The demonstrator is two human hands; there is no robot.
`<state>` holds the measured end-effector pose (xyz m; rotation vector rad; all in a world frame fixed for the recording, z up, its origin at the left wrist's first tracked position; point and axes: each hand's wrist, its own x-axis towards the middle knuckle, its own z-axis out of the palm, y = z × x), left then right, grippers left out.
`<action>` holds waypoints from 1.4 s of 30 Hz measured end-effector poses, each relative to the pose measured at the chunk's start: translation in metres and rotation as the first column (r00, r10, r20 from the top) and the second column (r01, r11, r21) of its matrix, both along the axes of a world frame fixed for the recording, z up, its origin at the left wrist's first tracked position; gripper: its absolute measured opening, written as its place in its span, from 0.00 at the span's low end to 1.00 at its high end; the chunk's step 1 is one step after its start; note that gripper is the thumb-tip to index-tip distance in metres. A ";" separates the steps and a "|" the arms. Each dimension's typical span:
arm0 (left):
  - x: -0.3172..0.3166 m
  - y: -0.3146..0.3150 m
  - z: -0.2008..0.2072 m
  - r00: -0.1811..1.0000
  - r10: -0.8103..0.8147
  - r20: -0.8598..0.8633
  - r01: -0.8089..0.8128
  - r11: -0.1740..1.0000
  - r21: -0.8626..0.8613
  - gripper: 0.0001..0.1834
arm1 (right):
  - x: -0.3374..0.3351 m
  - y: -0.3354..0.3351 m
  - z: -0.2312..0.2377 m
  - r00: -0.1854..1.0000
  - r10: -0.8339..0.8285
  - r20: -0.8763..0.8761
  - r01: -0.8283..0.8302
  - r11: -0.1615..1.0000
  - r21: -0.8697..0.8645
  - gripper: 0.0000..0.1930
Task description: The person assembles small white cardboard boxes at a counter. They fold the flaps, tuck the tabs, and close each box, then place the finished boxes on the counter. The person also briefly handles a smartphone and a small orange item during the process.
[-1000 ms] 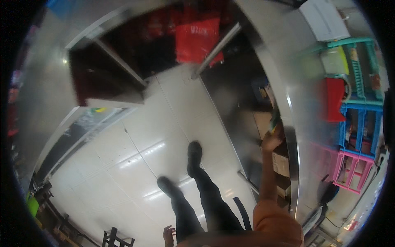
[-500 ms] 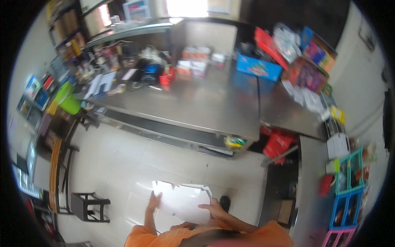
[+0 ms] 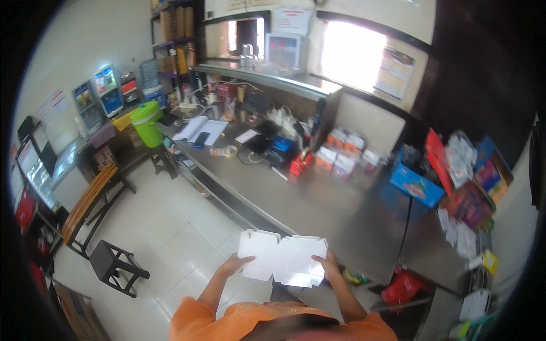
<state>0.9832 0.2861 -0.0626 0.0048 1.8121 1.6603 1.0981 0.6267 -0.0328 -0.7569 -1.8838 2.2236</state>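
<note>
A flat, white unfolded cardboard box [image 3: 281, 258] is held out in front of my body, above the floor and near the steel table's front edge. Its outline has notches and tabs, and crease lines cross it. My left hand [image 3: 234, 263] grips its left edge, thumb on top. At the opposite edge, my right hand [image 3: 329, 265] pinches it the same way. Fingers under the cardboard are hidden. Whether one sheet or more is held, I cannot tell.
Ahead stands a steel table [image 3: 352, 227] with an open notebook [image 3: 213, 132], a red object [image 3: 300, 163], small orange-and-white cartons [image 3: 341, 152] and a blue carton [image 3: 418, 186]. A dark stool [image 3: 116, 264], wooden bench [image 3: 91, 199] and green bucket [image 3: 147, 126] are at left.
My view has swung left and up, and the table is closer to my hands. The cardboard is now level and spread wider, with my right hand moved out to its right edge.
</note>
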 end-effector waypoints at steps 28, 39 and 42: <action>-0.317 0.117 -0.020 0.688 -0.411 -0.598 -0.035 0.804 -0.594 0.24 | -0.217 0.019 -0.068 0.749 -0.652 0.116 0.327 0.516 0.792 0.17; -0.349 0.112 -0.028 0.620 -0.491 -0.612 0.122 0.831 -0.543 0.20 | -0.232 -0.015 -0.038 0.701 -0.703 0.121 0.367 0.500 0.784 0.26; -0.350 0.117 -0.031 0.660 -0.486 -0.573 0.106 0.815 -0.569 0.21 | -0.233 -0.022 -0.034 0.702 -0.700 0.131 0.326 0.479 0.815 0.26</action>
